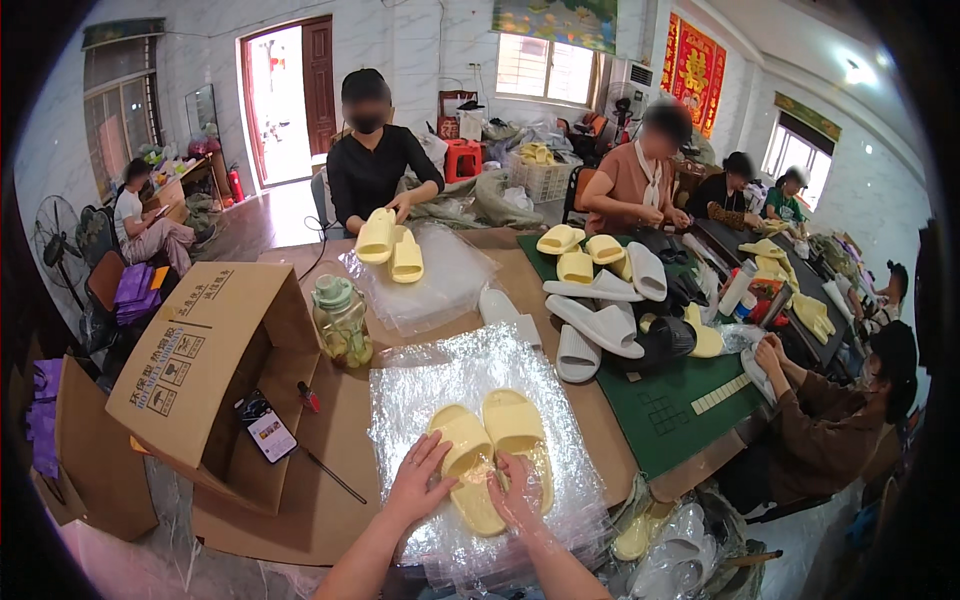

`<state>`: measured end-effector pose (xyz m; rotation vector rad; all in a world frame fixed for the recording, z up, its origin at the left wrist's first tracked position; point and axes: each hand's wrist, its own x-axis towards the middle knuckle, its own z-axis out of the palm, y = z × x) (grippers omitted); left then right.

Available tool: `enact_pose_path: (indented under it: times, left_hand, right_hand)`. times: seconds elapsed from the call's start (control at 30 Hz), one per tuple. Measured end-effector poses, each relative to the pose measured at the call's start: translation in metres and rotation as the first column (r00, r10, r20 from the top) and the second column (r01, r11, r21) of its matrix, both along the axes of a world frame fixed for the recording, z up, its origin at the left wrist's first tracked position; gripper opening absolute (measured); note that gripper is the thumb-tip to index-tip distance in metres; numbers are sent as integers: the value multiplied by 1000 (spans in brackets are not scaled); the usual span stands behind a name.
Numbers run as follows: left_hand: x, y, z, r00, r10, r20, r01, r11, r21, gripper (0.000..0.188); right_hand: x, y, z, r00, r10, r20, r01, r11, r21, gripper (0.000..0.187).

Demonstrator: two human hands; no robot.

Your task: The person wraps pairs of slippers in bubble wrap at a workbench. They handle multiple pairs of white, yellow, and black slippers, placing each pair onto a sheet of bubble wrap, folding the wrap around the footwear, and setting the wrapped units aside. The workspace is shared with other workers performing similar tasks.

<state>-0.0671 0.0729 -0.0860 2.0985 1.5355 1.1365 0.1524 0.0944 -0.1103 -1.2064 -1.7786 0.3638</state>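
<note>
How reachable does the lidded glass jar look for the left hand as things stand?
Probably yes: the left hand touches a yellow slipper, and only flat plastic bags and brown tabletop seem to lie between it and the jar; nothing upright blocks the way.

Your one view comes from the left of two head-worn fisheyes, looking forward and steeply down over the bench (260, 525). Your left hand (420, 480) and right hand (516, 495) show close, low in frame; the open doorway (277, 110) stands far off toward the top, edges bending rimward.
</note>
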Motion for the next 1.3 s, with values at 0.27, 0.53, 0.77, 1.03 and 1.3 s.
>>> enact_pose_path:
  times: [0.27,0.53,0.77,1.03,1.3]
  left_hand:
    - [-1,-1,-3,1000,-7,-3,7,999,-33,70]
    - [0,-2,-1,1000,1,-1,-1,999,-42,68]
    - [-1,-2,-3,1000,-13,17,14,999,-31,67]
    - [-1,0,-3,1000,-4,19,4,1000,9,65]
    - [1,-1,1,1000,-3,7,3,1000,-1,66]
  right_hand:
    - [-1,0,-2,1000,1,8,-1,1000,0,44]
    - [0,0,-1,1000,-2,-9,3,999,32,43]
    - [0,0,3,1000,-7,15,6,1000,14,44]
    - [0,1,-2,1000,4,3,-4,999,48,45]
    - [1,1,-2,999,-22,28,21,999,34,44]
